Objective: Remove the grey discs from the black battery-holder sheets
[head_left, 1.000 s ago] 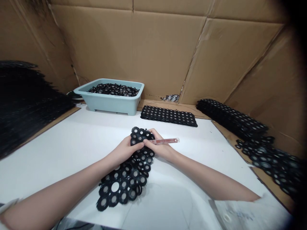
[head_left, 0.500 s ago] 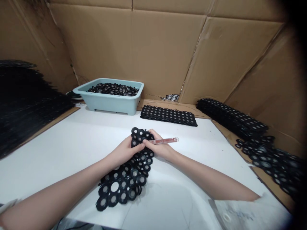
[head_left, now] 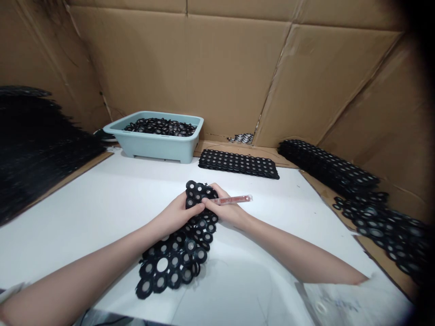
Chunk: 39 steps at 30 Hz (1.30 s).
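A black sheet of joined round rings (head_left: pixel 176 258) with pale centres lies on the white table (head_left: pixel 102 203) in front of me. My left hand (head_left: pixel 175 213) grips the sheet's far end from the left. My right hand (head_left: pixel 227 209) meets it from the right, pinching the sheet and holding a thin clear stick with a reddish core (head_left: pixel 238 199) that points right. The fingertips of both hands touch over the sheet's top edge.
A pale blue tub (head_left: pixel 154 142) full of loose black rings stands at the back left. A flat ring sheet (head_left: pixel 238 164) lies behind my hands. Stacked sheets (head_left: pixel 326 165) and loose scrap rings (head_left: pixel 384 226) run along the right. A black pile (head_left: pixel 37 145) fills the left. Cardboard walls surround the table.
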Available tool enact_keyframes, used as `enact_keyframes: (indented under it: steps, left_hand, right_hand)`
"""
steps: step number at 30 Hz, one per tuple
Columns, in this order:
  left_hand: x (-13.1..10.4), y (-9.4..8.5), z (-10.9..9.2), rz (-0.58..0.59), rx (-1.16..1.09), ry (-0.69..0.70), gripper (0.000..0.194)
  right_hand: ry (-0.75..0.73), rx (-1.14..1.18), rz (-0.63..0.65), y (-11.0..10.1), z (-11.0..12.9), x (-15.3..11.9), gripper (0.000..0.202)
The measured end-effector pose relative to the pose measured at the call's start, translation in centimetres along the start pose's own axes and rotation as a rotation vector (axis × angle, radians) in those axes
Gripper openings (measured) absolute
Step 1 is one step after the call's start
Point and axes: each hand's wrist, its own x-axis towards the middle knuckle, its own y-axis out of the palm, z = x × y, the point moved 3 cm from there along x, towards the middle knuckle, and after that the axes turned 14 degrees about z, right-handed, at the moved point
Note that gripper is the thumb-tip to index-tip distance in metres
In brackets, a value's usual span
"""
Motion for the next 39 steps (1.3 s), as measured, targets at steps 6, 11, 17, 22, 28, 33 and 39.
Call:
enact_keyframes:
  steps: [6,11,17,22,28,33,39]
  left_hand:
    - [0.0,-0.2,0.4,-0.008,0.114,0.041,0.041]
    - [0.1,-0.3,0.9,-0.011,0.185,0.068,0.041]
    - [0.1,-0.3,1.0,-0.001,0.182,0.065,0.043]
    - [0.1,-0.3,1.0,-0.001,0.193,0.057,0.042]
    - [0.1,-0.3,1.0,0.002,0.195,0.055,0.041]
    - [0.1,-0.3,0.9,0.007,0.206,0.060,0.040]
    - [0.0,-0.3,0.8,0.006,0.223,0.056,0.041]
  right_hand:
    - [-0.009,-0.003,0.001,0.1,0.1,0.0,0.020]
    - [-0.015,-0.014,-0.002,0.1,0.3,0.0,0.018]
    - [-0.013,-0.021,-0.004,0.2,0.3,-0.2,0.021]
    - [-0.019,-0.028,-0.010,0.2,-0.1,-0.1,0.020]
    - [-0.016,-0.018,-0.007,0.2,-0.4,-0.2,0.023]
    - [-0.010,-0.031,-0.007,0.3,-0.4,-0.2,0.024]
    - [-0.003,-0.051,-0.014,0.3,-0.3,-0.2,0.025]
